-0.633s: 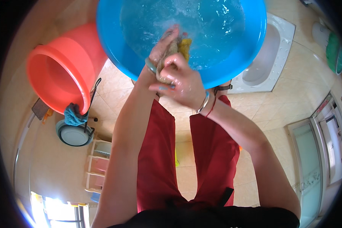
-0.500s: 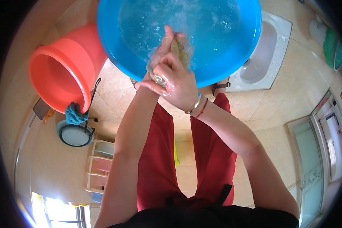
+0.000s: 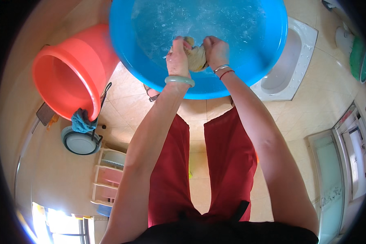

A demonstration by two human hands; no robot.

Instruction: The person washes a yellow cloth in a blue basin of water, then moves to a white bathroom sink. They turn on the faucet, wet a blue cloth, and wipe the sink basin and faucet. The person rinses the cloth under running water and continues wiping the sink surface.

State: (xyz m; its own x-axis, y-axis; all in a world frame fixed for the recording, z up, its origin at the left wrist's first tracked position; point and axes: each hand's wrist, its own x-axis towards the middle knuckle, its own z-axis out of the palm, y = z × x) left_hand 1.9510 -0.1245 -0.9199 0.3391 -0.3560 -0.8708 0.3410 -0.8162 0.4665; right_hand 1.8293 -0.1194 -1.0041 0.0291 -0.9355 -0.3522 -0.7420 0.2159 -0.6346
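A soft, wet, pale yellow bundle (image 3: 197, 59), cloth-like with a pink patch near its top, is stretched between my hands above the water in the large blue basin (image 3: 130, 73). Its exact kind cannot be made out. My left hand (image 3: 177, 61), with a pale green bangle at the wrist, is closed on the bundle's left side. At its right edge, the fingers of my right hand (image 3: 216, 52) pinch it. A silver bracelet and a red cord circle my right wrist. Cloudy, bubbly water fills the basin.
A coral-red tub (image 3: 75, 55) lies tipped at the left, a teal cloth (image 3: 83, 121) over its rim. Below hang grey-blue folding basins (image 3: 82, 143), beside a cream shelf rack (image 3: 96, 181). A white squat toilet (image 3: 286, 87) sits right of the basin; a glass door (image 3: 333, 175) stands farther right.
My hands were pressed together with the bundle between them, the right crossing over the left. Now they have come apart side by side, and the bundle is spread between them.
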